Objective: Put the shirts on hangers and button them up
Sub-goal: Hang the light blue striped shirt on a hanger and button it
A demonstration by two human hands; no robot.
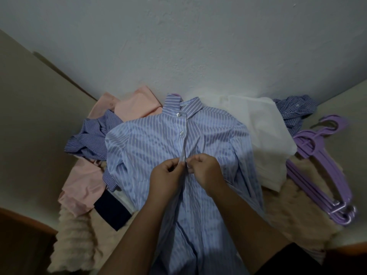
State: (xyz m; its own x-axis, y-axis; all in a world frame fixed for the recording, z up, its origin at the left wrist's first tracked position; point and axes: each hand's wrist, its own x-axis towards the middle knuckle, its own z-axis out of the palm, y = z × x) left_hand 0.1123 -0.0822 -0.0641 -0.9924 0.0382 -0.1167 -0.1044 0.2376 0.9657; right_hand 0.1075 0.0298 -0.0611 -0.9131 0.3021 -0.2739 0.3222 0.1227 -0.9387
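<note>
A light blue shirt with white stripes [147,147] lies face up in the middle, collar toward the wall. Its top two buttons [181,133] are fastened. A purple hanger tip shows at the collar [174,94]. My left hand [166,178] pinches the placket's left edge at chest height. My right hand [206,169] pinches the opposite edge right beside it, fingertips nearly meeting over the third button, which is hidden.
A stack of purple hangers [319,167] lies at the right. Around the shirt lie a pink shirt [137,104], a dark blue striped shirt [93,139], a white shirt [264,126] and a checked blue shirt [296,110], all on a fluffy beige blanket [75,233].
</note>
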